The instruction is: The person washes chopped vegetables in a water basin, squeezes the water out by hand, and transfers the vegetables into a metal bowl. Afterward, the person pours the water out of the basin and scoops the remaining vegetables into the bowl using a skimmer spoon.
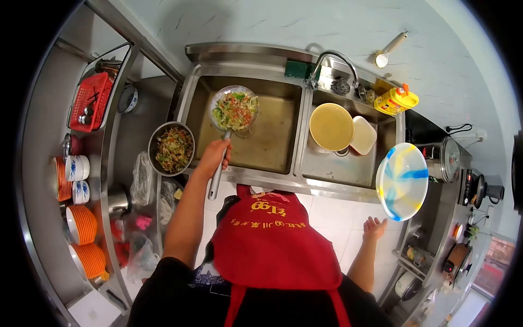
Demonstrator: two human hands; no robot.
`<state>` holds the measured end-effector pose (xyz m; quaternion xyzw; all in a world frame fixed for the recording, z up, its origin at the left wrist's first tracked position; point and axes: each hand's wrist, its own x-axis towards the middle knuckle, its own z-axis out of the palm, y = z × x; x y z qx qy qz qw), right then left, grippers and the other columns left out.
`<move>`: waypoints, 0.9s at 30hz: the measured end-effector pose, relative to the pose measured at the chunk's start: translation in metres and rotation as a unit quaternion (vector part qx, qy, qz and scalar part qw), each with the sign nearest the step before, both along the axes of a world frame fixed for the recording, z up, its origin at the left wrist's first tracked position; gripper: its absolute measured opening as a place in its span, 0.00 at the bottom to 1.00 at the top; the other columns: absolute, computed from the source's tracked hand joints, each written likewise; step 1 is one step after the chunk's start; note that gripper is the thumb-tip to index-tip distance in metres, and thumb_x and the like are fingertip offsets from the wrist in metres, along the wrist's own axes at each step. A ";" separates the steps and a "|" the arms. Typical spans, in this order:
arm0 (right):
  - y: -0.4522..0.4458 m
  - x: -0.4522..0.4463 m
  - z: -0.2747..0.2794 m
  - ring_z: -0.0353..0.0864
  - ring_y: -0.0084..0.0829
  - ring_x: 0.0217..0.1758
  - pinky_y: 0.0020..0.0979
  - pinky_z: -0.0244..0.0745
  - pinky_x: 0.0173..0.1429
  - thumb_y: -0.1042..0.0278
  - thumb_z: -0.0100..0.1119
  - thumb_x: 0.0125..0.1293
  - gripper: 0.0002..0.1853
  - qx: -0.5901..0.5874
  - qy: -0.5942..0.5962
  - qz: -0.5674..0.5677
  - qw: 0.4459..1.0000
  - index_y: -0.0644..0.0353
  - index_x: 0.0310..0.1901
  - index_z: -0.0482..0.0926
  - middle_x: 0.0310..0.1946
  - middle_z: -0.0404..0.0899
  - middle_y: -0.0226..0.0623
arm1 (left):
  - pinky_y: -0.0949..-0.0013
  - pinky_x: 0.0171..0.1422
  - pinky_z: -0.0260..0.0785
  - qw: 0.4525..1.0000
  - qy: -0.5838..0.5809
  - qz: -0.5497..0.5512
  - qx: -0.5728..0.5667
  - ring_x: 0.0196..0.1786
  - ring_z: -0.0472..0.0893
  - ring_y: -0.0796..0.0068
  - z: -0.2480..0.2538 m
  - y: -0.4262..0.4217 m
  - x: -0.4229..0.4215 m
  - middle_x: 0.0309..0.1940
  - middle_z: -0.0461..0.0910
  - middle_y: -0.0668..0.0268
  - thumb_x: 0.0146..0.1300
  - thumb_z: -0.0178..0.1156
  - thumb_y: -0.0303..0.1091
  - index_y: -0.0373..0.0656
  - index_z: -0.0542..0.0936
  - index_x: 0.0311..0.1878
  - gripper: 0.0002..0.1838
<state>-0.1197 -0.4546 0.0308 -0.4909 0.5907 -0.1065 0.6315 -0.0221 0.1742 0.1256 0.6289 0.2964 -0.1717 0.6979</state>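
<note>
My left hand [214, 158] is wrapped round the grey handle of a long-handled strainer [228, 133]. Chopped mixed vegetables [235, 110] in green, orange and white fill its round head, held over the left sink basin [272, 147]. Just left of that hand, a metal bowl [183, 170] holds more chopped vegetables [174, 147], darker in tone. My right hand [375, 228] is empty, palm up with fingers apart, below a white basin [403, 182] with blue and yellow swirls. Whether its fingertips touch the basin I cannot tell.
In the right sink basin [338, 171] stand a yellowish round pot [332, 126] and a white rectangular container [363, 135]. A faucet [332, 53] arches behind them, near a yellow bottle [396, 101]. Shelves at left carry stacked orange bowls [83, 224] and a red basket [90, 101].
</note>
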 end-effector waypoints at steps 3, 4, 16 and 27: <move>0.051 0.001 -0.005 0.77 0.33 0.28 0.30 0.74 0.32 0.42 0.51 0.67 0.31 -0.024 0.017 0.066 0.997 0.69 0.51 0.73 0.37 0.82 0.48 | 0.74 0.17 0.61 1.000 -0.007 0.002 0.008 0.15 0.68 0.80 0.015 0.026 0.008 0.18 0.71 0.69 0.73 0.48 0.45 0.42 0.72 0.36 0.17; 0.072 0.005 -0.004 0.76 0.32 0.26 0.29 0.73 0.29 0.45 0.52 0.67 0.29 -0.033 0.015 0.084 0.996 0.69 0.50 0.73 0.35 0.81 0.47 | 0.74 0.17 0.60 1.000 -0.009 0.003 0.018 0.15 0.68 0.80 0.023 0.034 0.010 0.18 0.71 0.69 0.73 0.48 0.45 0.41 0.72 0.35 0.17; 0.319 0.090 0.039 0.77 0.26 0.22 0.26 0.75 0.26 0.63 0.56 0.65 0.15 -0.074 -0.070 0.442 0.891 0.68 0.44 0.79 0.31 0.83 0.42 | 0.69 0.15 0.61 0.998 0.034 -0.046 0.021 0.13 0.68 0.77 -0.041 0.068 -0.009 0.15 0.70 0.67 0.72 0.49 0.42 0.38 0.72 0.34 0.16; 0.487 0.209 0.101 0.75 0.51 0.58 0.43 0.72 0.61 0.69 0.61 0.61 0.19 -0.475 -0.395 0.683 0.391 0.63 0.53 0.76 0.56 0.75 0.49 | 0.72 0.15 0.60 0.997 0.024 -0.062 -0.050 0.13 0.67 0.78 0.008 0.032 -0.023 0.16 0.68 0.68 0.74 0.47 0.42 0.38 0.71 0.35 0.16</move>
